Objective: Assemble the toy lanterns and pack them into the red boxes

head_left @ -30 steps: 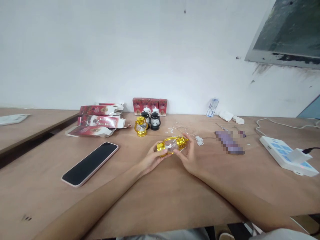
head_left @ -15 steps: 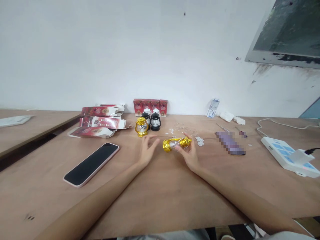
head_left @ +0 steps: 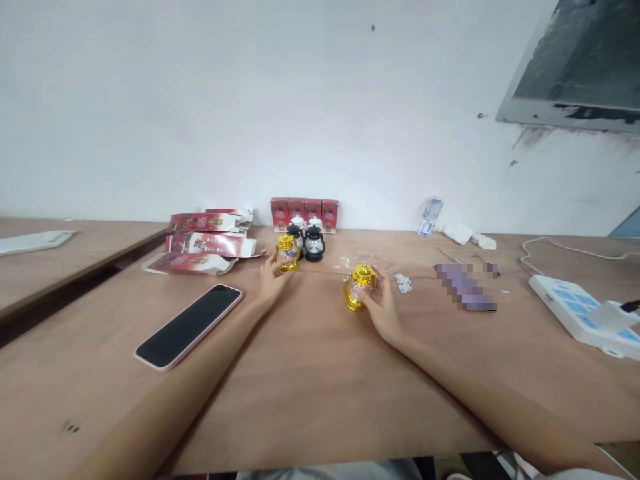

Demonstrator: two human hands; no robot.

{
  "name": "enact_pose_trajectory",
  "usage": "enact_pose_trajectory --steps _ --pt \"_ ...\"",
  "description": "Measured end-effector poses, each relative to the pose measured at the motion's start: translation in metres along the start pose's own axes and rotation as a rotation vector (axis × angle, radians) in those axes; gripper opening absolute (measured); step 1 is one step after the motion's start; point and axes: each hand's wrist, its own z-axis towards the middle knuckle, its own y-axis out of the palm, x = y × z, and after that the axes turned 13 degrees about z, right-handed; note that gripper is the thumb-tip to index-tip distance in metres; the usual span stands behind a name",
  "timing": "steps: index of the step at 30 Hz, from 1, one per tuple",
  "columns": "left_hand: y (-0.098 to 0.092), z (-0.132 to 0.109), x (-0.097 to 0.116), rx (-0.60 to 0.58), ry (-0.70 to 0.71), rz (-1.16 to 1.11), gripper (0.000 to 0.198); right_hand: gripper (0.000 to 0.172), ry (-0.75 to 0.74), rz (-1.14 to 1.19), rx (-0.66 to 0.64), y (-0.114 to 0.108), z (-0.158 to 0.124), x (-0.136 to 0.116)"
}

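Note:
My right hand [head_left: 384,308] is closed around a small gold lantern [head_left: 363,273] with a clear middle, held nearly upright with its top leaning slightly right. Further left, my left hand [head_left: 273,281] has its fingers and thumb around the lower part of a second gold lantern [head_left: 287,244], which stands upright. Two black lanterns [head_left: 314,244] stand right behind that one, and two white lanterns [head_left: 315,222] are partly hidden behind them. Small white pieces [head_left: 403,283] lie just right of my right hand.
Several red boxes [head_left: 296,208] stand against the wall. Opened red cartons [head_left: 205,243] are piled at left, behind a dark-screened phone [head_left: 190,327]. To the right are a clear bottle [head_left: 430,217], a blurred-out purple item [head_left: 465,287] and a white power strip [head_left: 565,303] with a cable.
My right hand has turned its gold lantern from lying sideways to nearly upright. My left hand has moved left from beside it to the standing gold lantern and closed on it.

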Motion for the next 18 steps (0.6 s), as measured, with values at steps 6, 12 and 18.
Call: enact_pose_trajectory --steps 6,12,18 --pt "0.0018 -0.006 -0.0005 0.018 0.036 -0.007 0.036 0.054 -0.122 -0.174 0.011 -0.0011 -0.0054 -0.0076" --pt "0.0015 -0.0079 0.0015 0.036 0.03 0.01 0.034 0.05 -0.188 -0.263 0.002 -0.0011 -0.0068 -0.0085" --pt "0.0002 -0.0085 0.0012 0.065 0.033 0.063 0.033 0.048 -0.167 -0.257 -0.02 -0.0005 -0.0067 -0.0095"
